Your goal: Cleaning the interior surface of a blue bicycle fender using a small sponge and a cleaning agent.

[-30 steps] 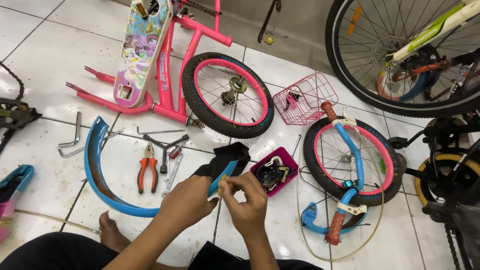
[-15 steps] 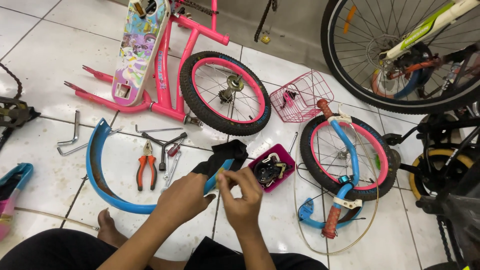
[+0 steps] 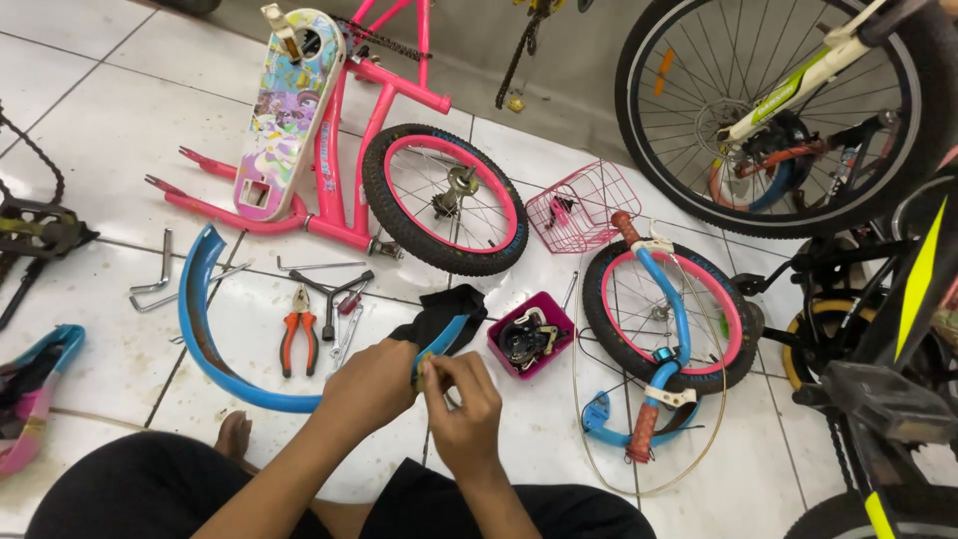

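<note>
My left hand (image 3: 371,384) grips the near end of a long curved blue mudguard (image 3: 205,329) that arcs across the floor tiles to the left. My right hand (image 3: 461,404) pinches a small part against that same end, right beside the left hand's fingers. A black flap (image 3: 444,311) hangs at the mudguard's tip just above both hands. What the right fingers pinch is too small to make out.
A pink bin of parts (image 3: 531,337), orange pliers (image 3: 299,339), wrenches and hex keys (image 3: 160,279) lie around. A pink frame with wheel (image 3: 444,200) stands behind. A wheel with blue handlebar (image 3: 664,319), a pink basket (image 3: 584,205) and bicycles (image 3: 798,110) crowd the right.
Both hands have stayed on the mudguard's end, the fingers shifting slightly. The view has drifted a little to the right.
</note>
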